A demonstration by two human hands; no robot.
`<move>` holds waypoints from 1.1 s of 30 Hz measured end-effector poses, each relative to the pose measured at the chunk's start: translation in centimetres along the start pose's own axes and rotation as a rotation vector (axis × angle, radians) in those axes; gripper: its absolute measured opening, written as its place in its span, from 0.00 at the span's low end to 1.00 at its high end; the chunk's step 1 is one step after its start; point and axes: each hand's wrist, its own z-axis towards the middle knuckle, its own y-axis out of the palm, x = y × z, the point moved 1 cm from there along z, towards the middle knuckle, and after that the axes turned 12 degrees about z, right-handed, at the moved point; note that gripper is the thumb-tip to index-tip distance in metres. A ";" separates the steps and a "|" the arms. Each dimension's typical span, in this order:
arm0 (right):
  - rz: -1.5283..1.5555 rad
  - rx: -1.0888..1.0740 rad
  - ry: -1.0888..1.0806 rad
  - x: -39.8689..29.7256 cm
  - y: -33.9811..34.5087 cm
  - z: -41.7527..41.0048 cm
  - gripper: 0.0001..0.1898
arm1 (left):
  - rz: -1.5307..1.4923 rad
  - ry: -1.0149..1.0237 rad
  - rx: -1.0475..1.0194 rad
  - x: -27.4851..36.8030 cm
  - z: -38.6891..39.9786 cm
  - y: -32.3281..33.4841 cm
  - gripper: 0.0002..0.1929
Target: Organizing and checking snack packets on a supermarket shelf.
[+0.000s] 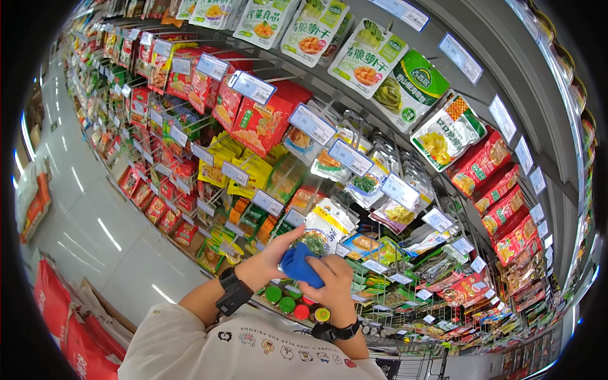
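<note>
A blue cloth is bunched between my two hands. My left hand has its thumb and fingers around the near end of a white food packet with a green dish pictured on it. My right hand closes on the cloth, its fingers pressing it against the packet's lower edge. The packet looks like part of a small stack; whether it still hangs on a hook cannot be told. Right behind it are price tags and rows of hanging packets, among them a white packet with greens.
A tall rack of hooks with bagged foods fills the view, its price tags sticking out on rods. Jars with green and red lids stand low before me. Red sacks lie at lower left, and a wire cart is at lower right.
</note>
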 end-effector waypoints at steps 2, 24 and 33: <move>-0.096 0.135 0.132 0.9 -0.5 -0.4 0.20 | 0.016 0.015 0.074 -0.5 0.0 0.4 0.23; -0.248 0.228 0.302 2.0 -2.2 -1.8 0.25 | 0.032 -0.004 -0.008 0.0 -0.6 2.4 0.25; -0.110 -0.092 0.150 0.4 -1.5 -2.3 0.27 | -0.009 -0.402 0.168 -0.4 -2.3 -1.6 0.26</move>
